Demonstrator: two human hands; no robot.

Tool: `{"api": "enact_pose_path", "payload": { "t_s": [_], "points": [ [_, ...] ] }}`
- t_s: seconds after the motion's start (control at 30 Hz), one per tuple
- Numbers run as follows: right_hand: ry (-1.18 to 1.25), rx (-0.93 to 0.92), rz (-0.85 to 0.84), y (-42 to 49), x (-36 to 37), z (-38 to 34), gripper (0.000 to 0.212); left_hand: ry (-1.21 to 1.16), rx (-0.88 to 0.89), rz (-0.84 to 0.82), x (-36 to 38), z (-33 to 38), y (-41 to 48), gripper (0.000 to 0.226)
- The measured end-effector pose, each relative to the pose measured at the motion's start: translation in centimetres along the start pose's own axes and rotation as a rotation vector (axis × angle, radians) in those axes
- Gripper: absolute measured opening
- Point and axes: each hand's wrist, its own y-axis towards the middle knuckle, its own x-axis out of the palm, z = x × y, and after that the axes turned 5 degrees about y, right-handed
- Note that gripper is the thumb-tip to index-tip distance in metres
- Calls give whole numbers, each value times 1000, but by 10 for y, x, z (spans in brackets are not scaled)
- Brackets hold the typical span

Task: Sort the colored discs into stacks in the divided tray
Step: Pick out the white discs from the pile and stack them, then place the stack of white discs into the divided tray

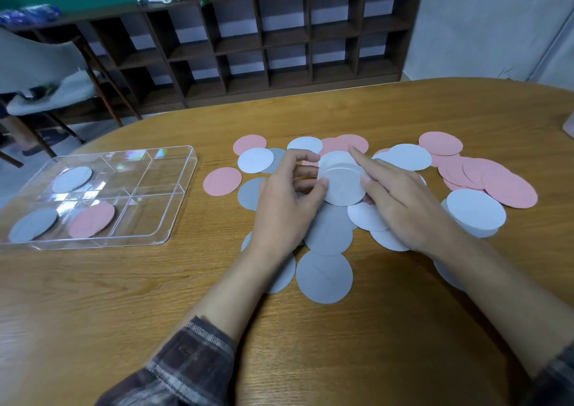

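Note:
A pile of flat pink, pale white and grey discs lies on the wooden table (pixel 403 312). My left hand (pixel 287 206) and my right hand (pixel 400 200) together hold a small stack of white discs (pixel 341 178) just above the pile. The left thumb and fingers curl round the stack's left edge. The right thumb pinches its right edge, with the index finger stretched over the top. A grey disc (pixel 324 276) lies nearest me. Pink discs (pixel 497 178) cluster at the right. The clear divided tray (pixel 174 219) at the left holds a pale disc (pixel 73 178), a grey disc (pixel 33 224) and a pink disc (pixel 92 219) in separate compartments.
A dark wooden cubby shelf (pixel 264 42) stands behind the table. A grey chair (pixel 40 73) is at the far left. A pale object (pixel 569 127) peeks in at the table's right edge.

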Motion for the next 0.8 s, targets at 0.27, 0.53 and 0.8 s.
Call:
{"api": "enact_pose_path", "payload": {
  "t_s": [0.27, 0.53, 0.8],
  "points": [
    [-239, -6, -113, -3, 6, 0, 61, 326, 277, 36, 2, -7, -2, 29],
    [-171, -61, 75, -4, 4, 4, 37, 424, 300, 1, 1, -6, -11, 35],
    [-44, -40, 59, -14, -1, -2, 25, 113, 85, -45, -17, -3, -12, 23]
  ]
}}
